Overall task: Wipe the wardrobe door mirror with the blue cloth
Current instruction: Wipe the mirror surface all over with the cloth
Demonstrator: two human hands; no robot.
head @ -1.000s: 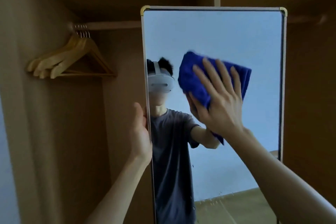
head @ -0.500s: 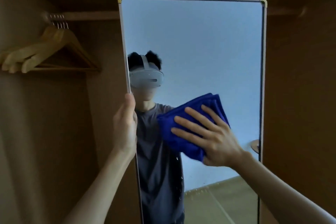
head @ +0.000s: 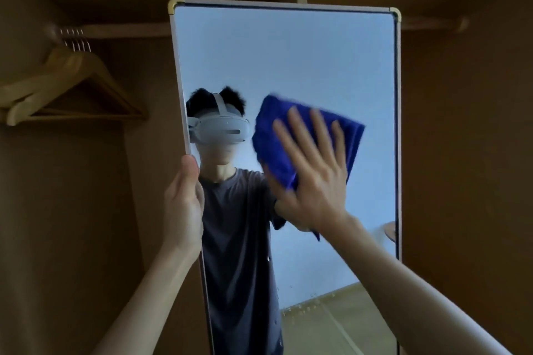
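Note:
A tall framed mirror [head: 302, 60] on the wardrobe door fills the middle of the head view. My right hand [head: 314, 179] lies flat on the blue cloth [head: 277, 147], fingers spread and straight, pressing it against the glass at mid height. The hand is blurred by motion. At the mirror's left edge my left hand [head: 183, 202] grips the frame, thumb on the front side. The glass reflects a person in a dark shirt wearing a white headset.
Several wooden hangers [head: 69, 86] hang from a rail [head: 121, 30] at the upper left inside the brown wardrobe. Wardrobe panels stand on both sides of the mirror. Small specks mark the lower part of the glass [head: 300, 305].
My right hand swept the cloth down and left across the glass, then back up to mid height. The left hand kept its grip on the frame edge.

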